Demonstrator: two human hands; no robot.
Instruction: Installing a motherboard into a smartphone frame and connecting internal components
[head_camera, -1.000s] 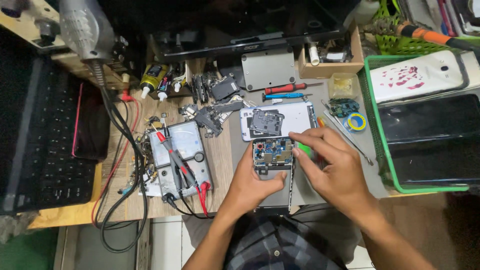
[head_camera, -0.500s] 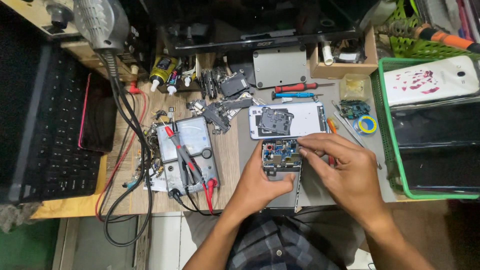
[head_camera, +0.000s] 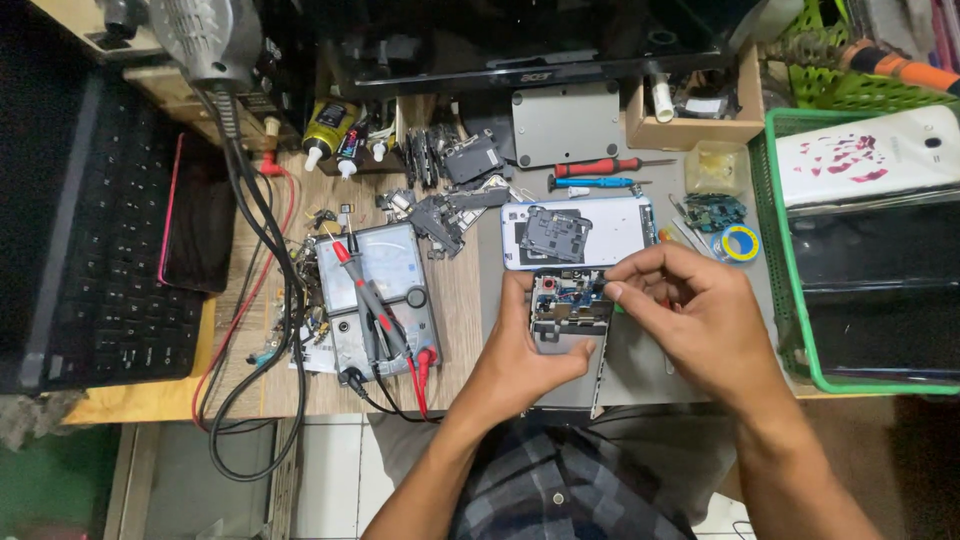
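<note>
The left hand (head_camera: 525, 355) cradled an opened phone (head_camera: 568, 318) from below and the side, its fingers clamped on the frame, holding it just above the near edge of the counter (head_camera: 460, 300). The right hand (head_camera: 700, 320) sat over the phone's upper right corner, thumb and forefinger pinched together at the exposed circuit board; whether anything small lay between them could not be told. Just beyond the phone lay a white phone back (head_camera: 580, 232) with a dark metal plate on it. To the left sat a grey multimeter (head_camera: 378, 300) with red and black probes resting across it. Farther back stood two small glue bottles (head_camera: 340, 128), one with a yellow label, and a red-handled screwdriver (head_camera: 600, 166) beside a blue one. A small yellow and blue ring of tape (head_camera: 740, 243) lay near the right hand. At the right a green basket (head_camera: 785, 260) held a white case with red marks and dark flat panels. A black keyboard (head_camera: 110, 260) filled the far left.
</note>
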